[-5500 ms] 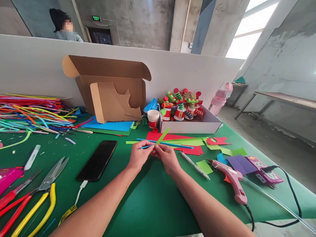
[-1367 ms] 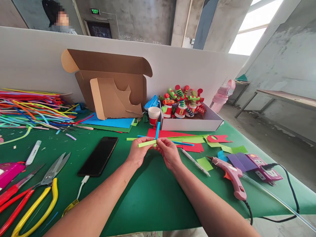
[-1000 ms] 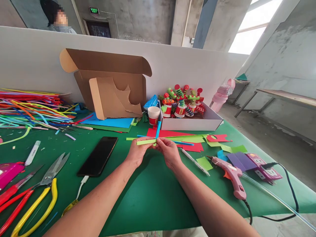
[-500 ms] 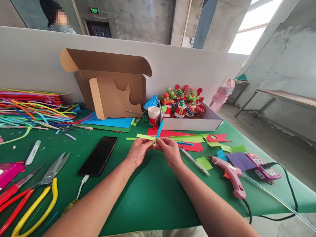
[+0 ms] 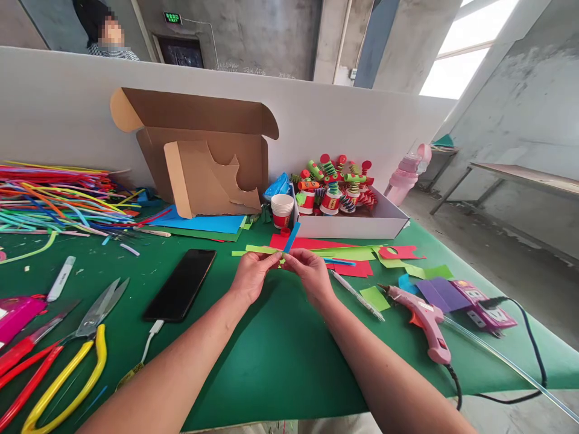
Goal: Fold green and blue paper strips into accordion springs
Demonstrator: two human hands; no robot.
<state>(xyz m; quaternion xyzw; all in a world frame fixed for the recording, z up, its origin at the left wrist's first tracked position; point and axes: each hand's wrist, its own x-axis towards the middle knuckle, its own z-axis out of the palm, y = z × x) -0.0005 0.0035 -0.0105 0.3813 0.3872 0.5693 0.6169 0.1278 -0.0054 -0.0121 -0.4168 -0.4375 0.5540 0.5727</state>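
Between the fingertips of both hands, a green paper strip (image 5: 262,249) and a blue paper strip (image 5: 292,237) cross each other above the green table. My left hand (image 5: 251,276) pinches the green strip, whose end sticks out to the left. My right hand (image 5: 312,274) is closed on the strips where they meet, with the blue one pointing up and away. The fingers hide the crossing itself. Just beyond the hands lie red paper (image 5: 307,242) and more long green paper strips (image 5: 355,253).
Left are a phone (image 5: 181,286), large scissors (image 5: 93,337) and a heap of pipe cleaners (image 5: 67,199). Paper cups (image 5: 282,210) stand beside a white box (image 5: 353,228) of paper figures. On the right lie a pen (image 5: 359,295) and a corded pink glue gun (image 5: 423,319).
The blue strip's visible part has tilted slightly more to the right and its base shifted left. The green strip's end has moved a little left. Both hands stay in nearly the same place.
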